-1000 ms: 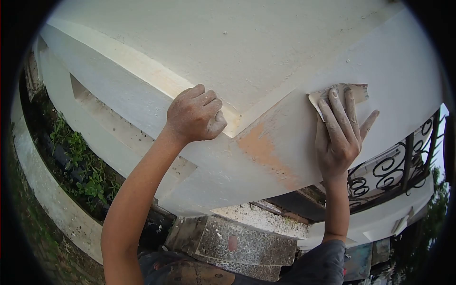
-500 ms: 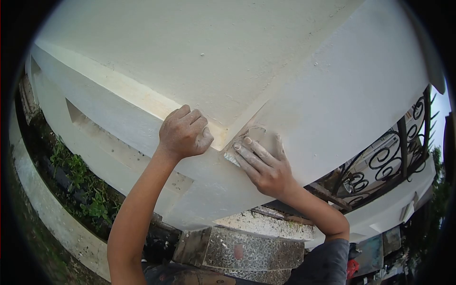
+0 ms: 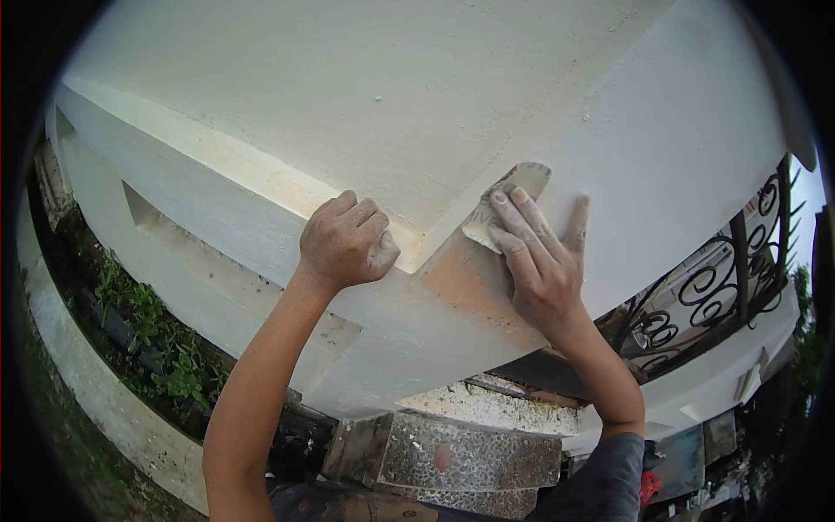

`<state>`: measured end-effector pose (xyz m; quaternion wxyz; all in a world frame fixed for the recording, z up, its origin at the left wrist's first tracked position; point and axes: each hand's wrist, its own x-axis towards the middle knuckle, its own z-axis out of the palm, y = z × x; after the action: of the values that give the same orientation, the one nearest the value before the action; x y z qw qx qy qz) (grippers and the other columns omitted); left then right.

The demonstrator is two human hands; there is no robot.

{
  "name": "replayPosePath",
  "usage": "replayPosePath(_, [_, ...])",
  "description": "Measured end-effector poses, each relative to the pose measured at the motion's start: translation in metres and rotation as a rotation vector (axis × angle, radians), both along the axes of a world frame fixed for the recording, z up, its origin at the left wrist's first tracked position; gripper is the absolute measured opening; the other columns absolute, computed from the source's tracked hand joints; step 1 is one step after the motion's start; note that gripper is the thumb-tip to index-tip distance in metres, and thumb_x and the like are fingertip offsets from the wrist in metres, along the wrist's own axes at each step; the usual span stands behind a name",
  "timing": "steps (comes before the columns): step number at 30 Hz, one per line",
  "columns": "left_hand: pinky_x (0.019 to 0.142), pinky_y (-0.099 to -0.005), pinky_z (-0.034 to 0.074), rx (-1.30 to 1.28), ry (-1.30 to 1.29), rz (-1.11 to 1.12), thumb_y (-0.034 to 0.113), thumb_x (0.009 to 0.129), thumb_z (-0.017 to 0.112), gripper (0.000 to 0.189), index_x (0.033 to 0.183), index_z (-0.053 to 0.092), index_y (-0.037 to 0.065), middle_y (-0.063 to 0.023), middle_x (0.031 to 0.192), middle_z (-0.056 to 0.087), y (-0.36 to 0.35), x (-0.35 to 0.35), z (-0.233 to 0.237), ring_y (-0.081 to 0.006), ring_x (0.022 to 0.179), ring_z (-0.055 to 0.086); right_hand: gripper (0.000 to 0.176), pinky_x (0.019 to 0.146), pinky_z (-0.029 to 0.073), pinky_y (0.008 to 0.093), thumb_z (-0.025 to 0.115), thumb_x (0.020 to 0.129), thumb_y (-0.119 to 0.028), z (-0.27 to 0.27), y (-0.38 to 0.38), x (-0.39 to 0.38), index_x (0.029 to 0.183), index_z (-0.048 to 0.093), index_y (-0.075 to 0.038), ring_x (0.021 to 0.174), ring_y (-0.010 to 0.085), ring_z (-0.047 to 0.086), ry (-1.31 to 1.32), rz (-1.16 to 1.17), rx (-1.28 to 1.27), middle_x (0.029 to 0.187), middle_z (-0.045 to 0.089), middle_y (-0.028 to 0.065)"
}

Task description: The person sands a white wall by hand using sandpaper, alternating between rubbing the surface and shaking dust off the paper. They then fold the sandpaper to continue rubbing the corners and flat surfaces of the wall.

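Most of the view, from nine round to three o'clock, is filled by a pale wall [image 3: 661, 174], crossed by a ledge [image 3: 261, 174] that is turned at a corner near the centre. Green plants [image 3: 161, 339] are seen between eight and nine o'clock, a scrolled iron railing [image 3: 740, 261] at three, a pebbled block [image 3: 487, 457] near six. Towards four o'clock from the corner, the wall is marked by an orange patch [image 3: 461, 283]. The right hand [image 3: 544, 265] is set at three o'clock from the centre, its fingers outstretched. The left hand [image 3: 348, 242] is clenched towards ten, beside the ledge (whether anything is enclosed cannot be told). Towards two o'clock, a sandpaper sheet [image 3: 529, 177] is held under the right fingers against the wall, not clamped in a fist; any pinch beneath is hidden.
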<state>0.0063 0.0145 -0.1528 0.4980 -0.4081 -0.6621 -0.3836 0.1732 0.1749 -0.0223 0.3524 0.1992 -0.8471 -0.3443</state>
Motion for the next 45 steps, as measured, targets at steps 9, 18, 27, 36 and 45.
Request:
replayPosePath(9, [0.048,-0.0294,0.043,0.01,0.025,-0.016,0.013,0.058,0.06,0.006,0.061,0.057,0.008,-0.0028,0.063,0.053,0.0,-0.001,0.004,-0.0178,0.058,0.048,0.012,0.105,0.017,0.0665,0.051,0.087,-0.015,-0.042,0.007,0.005,0.097,0.059,-0.013,0.126,0.0149,0.046,-0.193,0.056,-0.043,0.13,0.055,0.0015])
replayPosePath(18, [0.051,-0.0304,0.044,-0.015,-0.002,-0.01,0.013,0.056,0.06,0.011,0.066,0.059,0.008,-0.0033,0.069,0.057,0.0,0.001,0.0,-0.0203,0.059,0.049,0.012,0.108,0.012,0.0655,0.058,0.084,-0.017,-0.062,0.008,0.009,0.094,0.065,-0.017,0.118,0.0159,0.054,-0.195,0.079,-0.064,0.117,0.063,-0.0005])
replayPosePath(27, [0.05,-0.0307,0.043,-0.023,-0.006,-0.005,0.013,0.056,0.06,0.011,0.066,0.059,0.007,-0.0036,0.068,0.057,0.001,0.0,-0.003,-0.02,0.059,0.049,0.025,0.103,0.015,0.0733,0.057,0.083,-0.025,-0.025,0.008,0.012,0.106,0.066,-0.018,0.121,0.0193,0.051,-0.077,0.042,-0.006,0.12,0.061,-0.0043])
replayPosePath(36, [0.05,-0.0304,0.043,-0.014,-0.012,-0.005,0.013,0.056,0.06,0.01,0.065,0.058,0.008,-0.0034,0.067,0.055,0.001,0.001,-0.001,-0.0193,0.059,0.049,0.021,0.106,0.005,0.0707,0.057,0.085,-0.025,0.04,0.006,0.003,0.102,0.068,-0.025,0.123,0.0207,0.049,0.233,0.032,-0.01,0.124,0.06,-0.0028])
replayPosePath(45, [0.05,-0.0301,0.042,-0.016,-0.008,-0.012,0.013,0.057,0.061,0.009,0.064,0.058,0.008,-0.0031,0.066,0.055,0.002,0.001,-0.004,-0.0193,0.059,0.049,0.029,0.11,0.009,0.0636,0.064,0.08,-0.017,0.053,0.001,0.01,0.107,0.067,-0.028,0.12,0.0212,0.052,0.29,-0.028,-0.009,0.122,0.061,-0.0001])
